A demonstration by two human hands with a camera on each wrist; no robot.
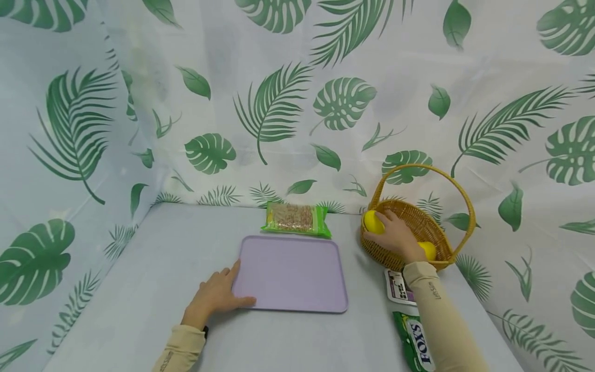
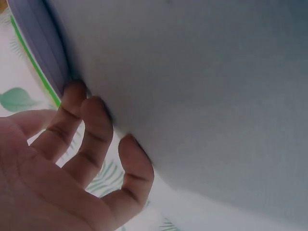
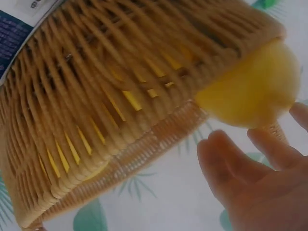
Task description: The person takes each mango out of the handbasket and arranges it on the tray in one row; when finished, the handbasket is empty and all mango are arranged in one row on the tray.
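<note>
A flat lilac tray [image 1: 290, 274] lies on the table, and my left hand [image 1: 218, 293] rests at its near left corner. The thumb reaches the near edge and the forefinger touches the left edge. In the left wrist view the other fingertips [image 2: 95, 113] are slightly bent against the table. To the right stands a wicker basket [image 1: 382, 256] with a tall hoop handle. My right hand [image 1: 395, 235] holds a yellow lemon [image 1: 372, 222] at its left rim, with fingertips against it in the right wrist view. Another lemon [image 1: 428, 251] sits inside, partly covered by the wrist.
Behind the tray lies a green-edged clear food packet [image 1: 296, 219]. Below the basket are a white and purple package [image 1: 397, 287] and a green FOX'S bag [image 1: 413, 341], both partly hidden by the right sleeve. A leaf-print sheet [image 1: 288, 155] hangs behind the table.
</note>
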